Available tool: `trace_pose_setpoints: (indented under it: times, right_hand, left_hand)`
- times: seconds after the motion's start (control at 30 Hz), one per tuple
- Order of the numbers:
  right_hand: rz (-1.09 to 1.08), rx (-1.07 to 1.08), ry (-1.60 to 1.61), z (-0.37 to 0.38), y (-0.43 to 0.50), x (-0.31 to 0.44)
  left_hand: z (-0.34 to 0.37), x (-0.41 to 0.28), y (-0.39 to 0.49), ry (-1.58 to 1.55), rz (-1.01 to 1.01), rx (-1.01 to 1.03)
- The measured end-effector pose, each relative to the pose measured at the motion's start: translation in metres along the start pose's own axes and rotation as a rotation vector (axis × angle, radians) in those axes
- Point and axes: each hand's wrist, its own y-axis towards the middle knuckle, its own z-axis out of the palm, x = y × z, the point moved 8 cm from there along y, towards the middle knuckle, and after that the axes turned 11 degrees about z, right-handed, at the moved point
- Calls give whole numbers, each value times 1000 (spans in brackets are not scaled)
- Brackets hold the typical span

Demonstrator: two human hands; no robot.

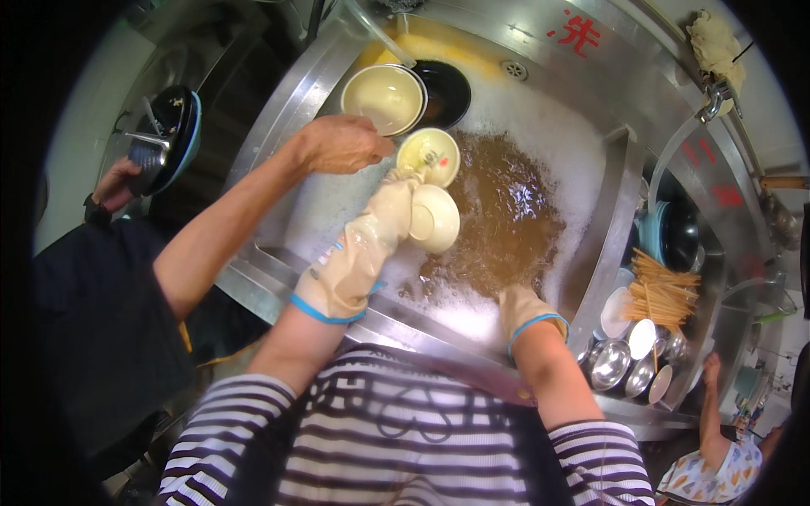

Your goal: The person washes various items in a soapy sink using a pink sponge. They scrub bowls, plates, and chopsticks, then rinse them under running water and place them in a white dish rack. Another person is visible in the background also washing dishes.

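My left hand (pixel 395 199), in a cream rubber glove with a blue cuff, grips two small cream bowls above the soapy water. The inside of one bowl (pixel 430 154), with a printed mark, faces up; the other bowl (pixel 436 219) shows its foot ring. My right hand (pixel 522 307), gloved alike, dips into the brown, foamy water (pixel 500 215) of the steel sink (pixel 405 316); its fingers are hidden under the surface. Beyond my left hand, a larger cream bowl (pixel 383 98) stands against a black bowl (pixel 446 95).
A co-worker's bare hand (pixel 348 144) reaches in from the left by the larger bowl. Another hand (pixel 117 183) holds stacked dishes. Across the divider (pixel 604 234), the right basin holds chopsticks (pixel 661 291), metal bowls (pixel 609 365) and black-and-blue bowls (pixel 677 237). A hose (pixel 383 35) hangs in.
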Motion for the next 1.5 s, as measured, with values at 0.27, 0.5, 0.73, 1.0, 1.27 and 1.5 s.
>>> trace_pose_setpoints:
  times: [0.27,0.5,0.73,1.0,1.27,1.5]
  right_hand:
    - [-58,-429,397,-100,4,101]
    - [-124,-399,356,-118,11,162]
    - [-291,-70,112,-100,-22,180]
    - [-724,-146,1184,-172,-25,108]
    - [-664,-140,2143,-199,-34,107]
    - [-90,-831,1817,-191,-69,-33]
  left_hand:
    - [26,5,-6,-116,34,68]
    - [27,-3,-6,-137,11,101]
    - [19,-36,-5,-116,69,20]
    - [19,-65,-17,-130,133,58]
    - [25,-32,-11,-160,13,-4]
    - [13,-26,3,328,241,-58]
